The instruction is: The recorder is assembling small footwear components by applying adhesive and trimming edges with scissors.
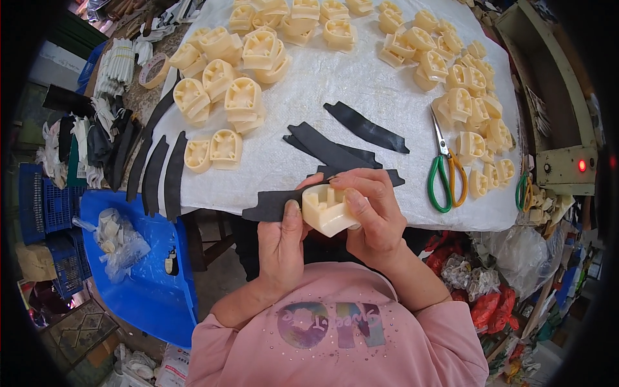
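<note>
Both my hands hold one cream plastic heel-shaped piece (327, 216) just over the table's near edge, its hollow side with inner posts facing up. My left hand (284, 238) pinches a black strip (267, 205) against the piece's left side, thumb in front. On the piece's right side, my right hand (374, 209) grips the rim with thumb and fingers. Part of the strip is hidden behind the piece and my fingers. Beyond my hands, more black strips (329, 148) lie overlapping, with a separate strip (366, 128) farther off.
Many cream pieces (244, 100) stand in clusters on the white-covered table (290, 90). Scissors (445, 168) with green and orange handles lie to the right. Further black strips (151, 174) hang over the left edge. Below is a blue bin (145, 293); a metal box (567, 168) shows a red light.
</note>
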Available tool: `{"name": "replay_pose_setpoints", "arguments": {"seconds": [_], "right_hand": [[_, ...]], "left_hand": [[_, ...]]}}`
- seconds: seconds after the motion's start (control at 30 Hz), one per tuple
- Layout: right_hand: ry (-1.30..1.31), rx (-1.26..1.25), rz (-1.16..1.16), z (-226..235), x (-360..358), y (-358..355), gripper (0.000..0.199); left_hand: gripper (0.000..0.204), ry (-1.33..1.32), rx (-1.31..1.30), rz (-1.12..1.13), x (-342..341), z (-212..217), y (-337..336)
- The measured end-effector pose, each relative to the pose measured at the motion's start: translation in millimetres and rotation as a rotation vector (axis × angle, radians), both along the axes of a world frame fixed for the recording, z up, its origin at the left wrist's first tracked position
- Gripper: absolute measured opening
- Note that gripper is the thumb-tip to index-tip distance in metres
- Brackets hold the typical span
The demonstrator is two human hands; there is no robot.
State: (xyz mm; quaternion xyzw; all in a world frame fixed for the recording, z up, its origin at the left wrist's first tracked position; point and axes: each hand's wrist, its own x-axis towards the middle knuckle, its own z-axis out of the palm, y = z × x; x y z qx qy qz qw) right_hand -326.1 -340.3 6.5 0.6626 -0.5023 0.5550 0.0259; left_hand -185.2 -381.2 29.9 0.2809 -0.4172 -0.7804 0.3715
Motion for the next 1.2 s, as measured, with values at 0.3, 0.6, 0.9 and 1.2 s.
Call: {"name": "replay_pose_setpoints", "arguments": {"seconds": [0.3, 0.6, 0.9, 1.2], "right_hand": [[0.057, 0.118, 0.023, 18.9, -9.6, 5.4, 0.048], [0.345, 0.577, -0.069, 49.4, -4.7, 15.3, 0.04], [0.413, 0.658, -0.109, 46.7, -9.1, 16.0, 0.031], [0.384, 0.503, -0.081, 30.6, -15.0, 13.9, 0.028]], "left_hand": [[0.032, -0.324, -0.403, 0.124, 16.9, 1.2, -19.7], [0.032, -0.416, -0.282, 0.016, 8.8, -8.6, -13.3], [0.031, -0.314, -0.147, -0.016, -2.0, -9.8, -8.0], [0.036, -0.727, -0.673, -0.133, 1.0, 1.8, -6.1]]}}
